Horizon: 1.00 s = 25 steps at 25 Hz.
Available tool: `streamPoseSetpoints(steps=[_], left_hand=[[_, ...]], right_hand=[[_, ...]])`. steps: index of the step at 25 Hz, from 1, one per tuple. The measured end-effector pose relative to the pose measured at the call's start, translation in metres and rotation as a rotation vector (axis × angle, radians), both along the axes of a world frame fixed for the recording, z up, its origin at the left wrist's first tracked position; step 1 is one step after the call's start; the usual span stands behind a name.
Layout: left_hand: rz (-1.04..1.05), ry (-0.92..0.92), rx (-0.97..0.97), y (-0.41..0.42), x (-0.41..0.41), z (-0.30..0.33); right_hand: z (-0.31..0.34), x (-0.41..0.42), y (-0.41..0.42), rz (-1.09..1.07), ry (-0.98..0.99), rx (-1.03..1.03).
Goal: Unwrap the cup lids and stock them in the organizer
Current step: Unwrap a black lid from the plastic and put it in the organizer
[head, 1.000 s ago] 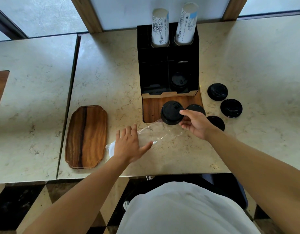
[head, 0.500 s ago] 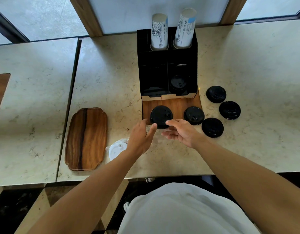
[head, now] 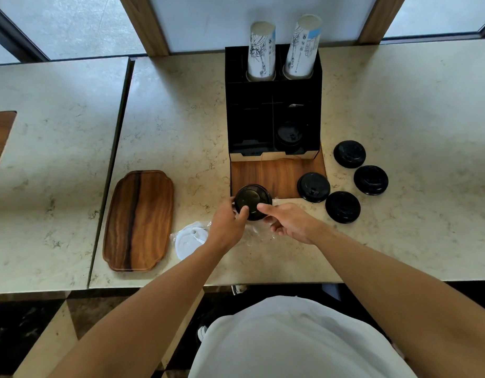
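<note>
tray [head: 139, 221] left of organizer [head: 272, 115], lids [head: 342, 207] right

"What is different now?"

"My left hand [head: 227, 227] is off the clear wrap [head: 259, 231]. It comes up and grabs the black lid [head: 253, 201] too. Before, only my right hand [head: 289, 222] had it."

"Where is the lid?"

"It moves left, away from the other lid [head: 313, 186]. Now I can see the white lid [head: 191, 241] my left hand was hiding."
</note>
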<state>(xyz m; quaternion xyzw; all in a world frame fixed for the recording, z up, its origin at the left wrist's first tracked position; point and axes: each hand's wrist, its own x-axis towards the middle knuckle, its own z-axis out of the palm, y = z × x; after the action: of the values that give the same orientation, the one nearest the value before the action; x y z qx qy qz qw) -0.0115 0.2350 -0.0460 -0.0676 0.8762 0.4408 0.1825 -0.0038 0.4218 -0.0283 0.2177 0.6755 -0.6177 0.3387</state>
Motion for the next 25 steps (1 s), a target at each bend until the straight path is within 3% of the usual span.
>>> streamPoseSetpoints(steps=[3, 7, 15, 25], left_hand=[[-0.021, -0.008, 0.0, -0.002, 0.001, -0.001], [-0.112, 0.065, -0.058, -0.007, 0.001, 0.001], [-0.509, 0.262, -0.657, -0.062, 0.012, -0.013], [-0.705, 0.247, -0.792, -0.091, 0.02, -0.021]], right_hand=[[0.002, -0.003, -0.001, -0.032, 0.049, 0.06], [0.006, -0.005, -0.003, -0.07, -0.021, -0.023], [0.003, -0.019, 0.008, -0.215, -0.052, -0.096], [0.013, -0.053, 0.026, -0.504, -0.03, -0.295]])
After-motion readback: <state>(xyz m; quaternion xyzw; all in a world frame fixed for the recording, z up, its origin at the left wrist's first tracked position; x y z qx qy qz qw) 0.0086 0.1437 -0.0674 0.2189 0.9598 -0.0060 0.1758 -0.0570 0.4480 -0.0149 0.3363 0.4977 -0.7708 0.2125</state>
